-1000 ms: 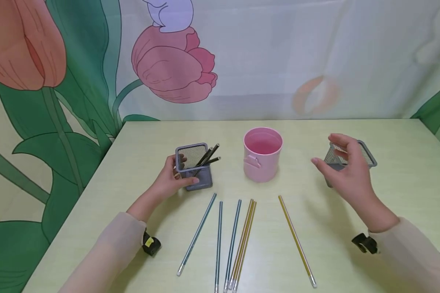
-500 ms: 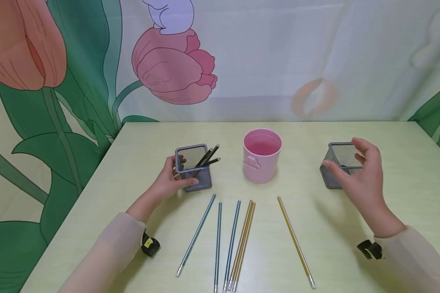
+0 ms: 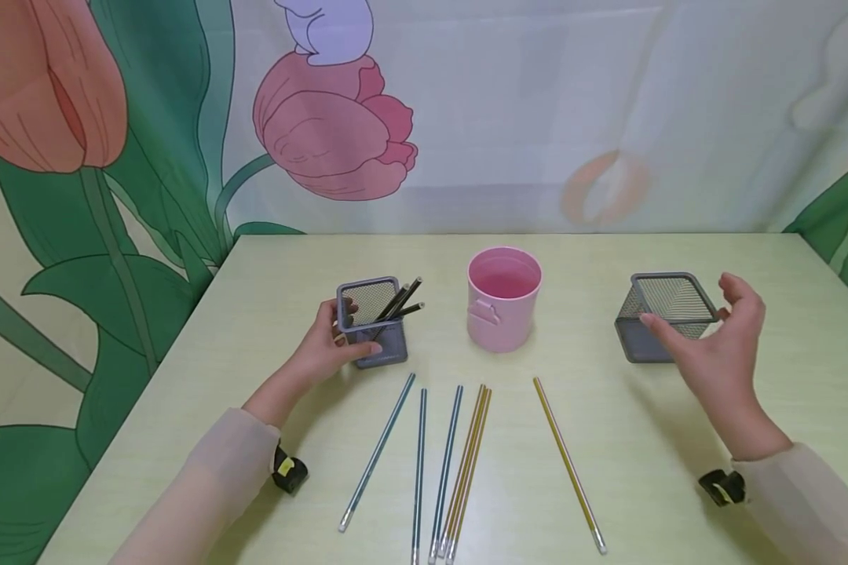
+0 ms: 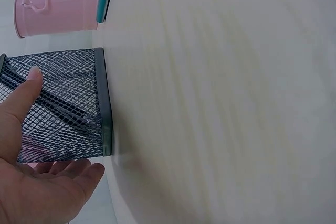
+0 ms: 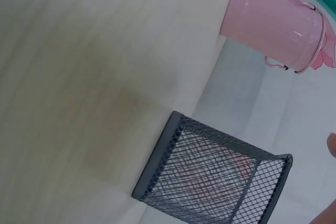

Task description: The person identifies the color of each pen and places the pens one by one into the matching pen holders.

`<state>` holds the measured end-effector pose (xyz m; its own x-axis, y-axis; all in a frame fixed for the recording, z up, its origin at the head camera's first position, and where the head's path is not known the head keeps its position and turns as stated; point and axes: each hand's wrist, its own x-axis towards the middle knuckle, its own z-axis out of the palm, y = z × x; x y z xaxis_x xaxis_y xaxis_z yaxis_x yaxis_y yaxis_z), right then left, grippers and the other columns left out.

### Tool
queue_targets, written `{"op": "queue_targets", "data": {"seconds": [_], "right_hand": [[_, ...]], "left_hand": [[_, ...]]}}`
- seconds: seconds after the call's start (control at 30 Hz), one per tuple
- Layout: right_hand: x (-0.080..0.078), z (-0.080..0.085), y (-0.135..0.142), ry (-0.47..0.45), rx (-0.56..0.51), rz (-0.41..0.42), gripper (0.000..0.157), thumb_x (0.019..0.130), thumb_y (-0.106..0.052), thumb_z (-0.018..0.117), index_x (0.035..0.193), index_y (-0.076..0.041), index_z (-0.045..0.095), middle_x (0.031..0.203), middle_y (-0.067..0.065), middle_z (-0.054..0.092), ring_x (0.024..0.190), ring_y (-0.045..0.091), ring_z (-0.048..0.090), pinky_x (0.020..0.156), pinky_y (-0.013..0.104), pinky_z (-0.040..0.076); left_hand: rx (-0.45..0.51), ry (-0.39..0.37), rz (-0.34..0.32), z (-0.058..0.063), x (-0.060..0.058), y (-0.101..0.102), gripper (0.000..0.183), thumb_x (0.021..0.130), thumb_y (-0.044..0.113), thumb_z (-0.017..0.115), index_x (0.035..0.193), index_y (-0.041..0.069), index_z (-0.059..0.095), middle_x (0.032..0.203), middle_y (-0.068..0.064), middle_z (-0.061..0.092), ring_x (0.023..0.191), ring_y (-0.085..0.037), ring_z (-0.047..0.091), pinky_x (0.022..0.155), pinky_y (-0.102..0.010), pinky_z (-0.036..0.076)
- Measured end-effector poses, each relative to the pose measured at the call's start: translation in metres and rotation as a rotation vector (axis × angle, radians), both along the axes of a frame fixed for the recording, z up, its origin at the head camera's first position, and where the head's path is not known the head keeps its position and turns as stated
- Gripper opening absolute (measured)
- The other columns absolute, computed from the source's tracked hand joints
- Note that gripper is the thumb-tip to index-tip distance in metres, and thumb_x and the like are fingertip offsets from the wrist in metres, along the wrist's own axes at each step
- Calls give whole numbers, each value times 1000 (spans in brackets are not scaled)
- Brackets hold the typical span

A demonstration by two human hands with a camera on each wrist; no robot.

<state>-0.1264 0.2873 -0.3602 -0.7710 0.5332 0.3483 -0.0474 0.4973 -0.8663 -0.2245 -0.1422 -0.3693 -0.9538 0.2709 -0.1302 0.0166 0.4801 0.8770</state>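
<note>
My left hand [image 3: 325, 349] holds a dark mesh pen holder [image 3: 389, 345], its thumb across the front and its fingers on the far side. Black pencils [image 3: 411, 292] lean out over that holder's rim. In the left wrist view the thumb lies against the mesh [image 4: 63, 93], with the other fingertips along the lower side. My right hand [image 3: 726, 361] is to the right of a second mesh pen holder [image 3: 643, 343], thumb and fingers spread and holding nothing. The right wrist view shows this holder [image 5: 210, 174] upright on the table, with only fingertips at the right edge.
A pink bucket [image 3: 503, 326] stands between the two holders. In front lie three blue pencils [image 3: 378, 451], two yellow pencils [image 3: 469, 471] side by side, and a third yellow pencil [image 3: 569, 463] farther right. A printed cloth [image 3: 502, 118] hangs behind the table [image 3: 254, 275].
My right hand has moved right, from in front of the second pen holder to its right side, uncovering it. The left hand and its holder have stayed put.
</note>
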Motion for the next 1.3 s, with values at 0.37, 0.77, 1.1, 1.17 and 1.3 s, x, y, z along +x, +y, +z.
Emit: {"op": "queue_targets", "data": {"seconds": [0.37,0.77,1.1,1.17,1.3], "right_hand": [[-6,-7,12,-182,-3,-27,102,76,-24,79,149,-5,11,151,16,20,139,28,20,115,42,23],[-15,-15,18,-365,-69,25,112,75,-40,77,148,3,3,150,26,17,133,38,25,111,51,28],[-19,-18,15,-430,-144,42,110,77,-41,76,146,-2,0,150,25,19,135,38,29,109,49,32],[-19,-18,15,-442,-156,40,108,77,-41,75,145,-2,1,149,26,21,134,38,31,108,49,34],[-18,-18,15,-453,-162,51,106,78,-43,74,143,-2,1,148,27,24,132,38,33,106,49,35]], "left_hand": [[-12,-1,9,0,-1,1,85,85,15,72,145,5,13,154,-16,23,143,-41,18,115,-52,20],[-3,-9,6,2,1,1,84,86,14,71,145,4,12,154,-17,22,142,-42,17,115,-53,19],[0,-6,7,0,1,0,83,86,13,70,144,3,13,153,-18,22,142,-42,17,115,-54,20],[0,-3,4,-1,0,0,83,86,13,70,145,3,13,153,-18,22,142,-42,17,115,-54,19],[-2,-3,7,-1,0,0,84,85,14,71,145,3,13,154,-18,22,142,-42,18,115,-54,20]]}}
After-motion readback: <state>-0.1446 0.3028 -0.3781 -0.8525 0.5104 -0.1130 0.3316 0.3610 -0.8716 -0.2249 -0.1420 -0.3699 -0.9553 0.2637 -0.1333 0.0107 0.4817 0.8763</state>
